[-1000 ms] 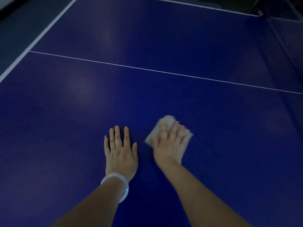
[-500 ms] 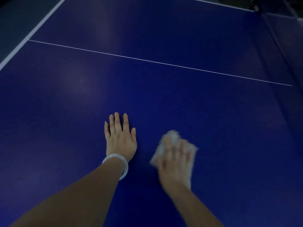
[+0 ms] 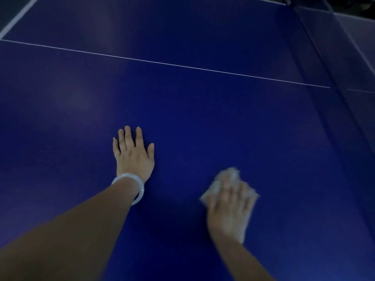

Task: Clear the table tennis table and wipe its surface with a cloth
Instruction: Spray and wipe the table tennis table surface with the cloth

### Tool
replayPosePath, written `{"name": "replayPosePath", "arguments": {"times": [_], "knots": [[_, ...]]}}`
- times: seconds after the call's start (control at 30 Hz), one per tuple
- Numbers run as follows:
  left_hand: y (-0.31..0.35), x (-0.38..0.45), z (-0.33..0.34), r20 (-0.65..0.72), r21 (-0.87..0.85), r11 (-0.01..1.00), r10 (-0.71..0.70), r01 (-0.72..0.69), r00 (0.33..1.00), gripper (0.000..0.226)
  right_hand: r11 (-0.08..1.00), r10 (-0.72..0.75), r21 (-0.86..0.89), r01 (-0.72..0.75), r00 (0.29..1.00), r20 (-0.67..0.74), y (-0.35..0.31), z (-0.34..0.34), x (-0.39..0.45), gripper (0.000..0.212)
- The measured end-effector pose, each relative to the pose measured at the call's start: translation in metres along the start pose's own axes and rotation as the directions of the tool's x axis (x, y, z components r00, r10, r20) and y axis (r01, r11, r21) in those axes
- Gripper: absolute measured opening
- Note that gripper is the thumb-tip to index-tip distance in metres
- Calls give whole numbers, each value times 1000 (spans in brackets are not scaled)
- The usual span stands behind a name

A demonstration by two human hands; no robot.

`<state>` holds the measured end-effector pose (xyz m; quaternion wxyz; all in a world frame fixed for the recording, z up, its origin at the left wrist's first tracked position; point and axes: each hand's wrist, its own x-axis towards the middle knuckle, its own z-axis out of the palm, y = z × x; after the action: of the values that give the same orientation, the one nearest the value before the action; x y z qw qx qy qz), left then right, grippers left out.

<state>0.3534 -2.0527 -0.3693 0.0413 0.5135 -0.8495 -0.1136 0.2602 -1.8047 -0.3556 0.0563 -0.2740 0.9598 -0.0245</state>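
We see no writing on the blue counter (image 3: 203,118), only one cloth (image 3: 229,177) and one bangle (image 3: 134,186). Our right hand (image 3: 229,211) presses the cloth flat with straight, blurred fingers (image 3: 227,191); our left hand (image 3: 133,153) lies flat, released.

A pale bangle (image 3: 134,186); dim floor (image 3: 8,9), perhaps grey.

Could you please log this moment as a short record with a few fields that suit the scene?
surface: blue table tennis table, white centre line running across it
left hand: left hand flat on the table, fingers straight, holding nothing
left wrist: pale bangle
right hand: right hand pressed down on the cloth, blurred with motion
cloth: light cloth under the right hand, its edges showing past the fingers
loose items on table: none in view
stage: wiping
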Motion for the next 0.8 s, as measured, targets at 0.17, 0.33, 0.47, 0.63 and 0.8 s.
{"name": "replayPosePath", "arguments": {"times": [0.17, 0.33, 0.47, 0.63, 0.8], "knots": [[-4, 3, -10, 95, -90, 996, 29, -20, 995, 70, 975, -221, -18, 221, 975, 41, -13, 10, -20, 62], [-28, -77, -22, -4, -88, 989, 118, -117, 993, 69, 964, -261, -46, 262, 965, 40, -9, 10, -15, 64], [-52, -162, -23, 102, -83, 996, -21, 30, 995, 82, 939, -338, -38, 341, 938, 74, 2, 9, -14, 63], [-77, -194, -24, 217, -21, 999, -37, 43, 976, 100, 996, -82, -30, 81, 997, -4, 81, -2, 3, 63], [-76, -187, -30, 354, 5, 999, -31, 31, 935, 126, 916, 395, 61, -397, 917, 48, 101, -4, -53, 61]]}}
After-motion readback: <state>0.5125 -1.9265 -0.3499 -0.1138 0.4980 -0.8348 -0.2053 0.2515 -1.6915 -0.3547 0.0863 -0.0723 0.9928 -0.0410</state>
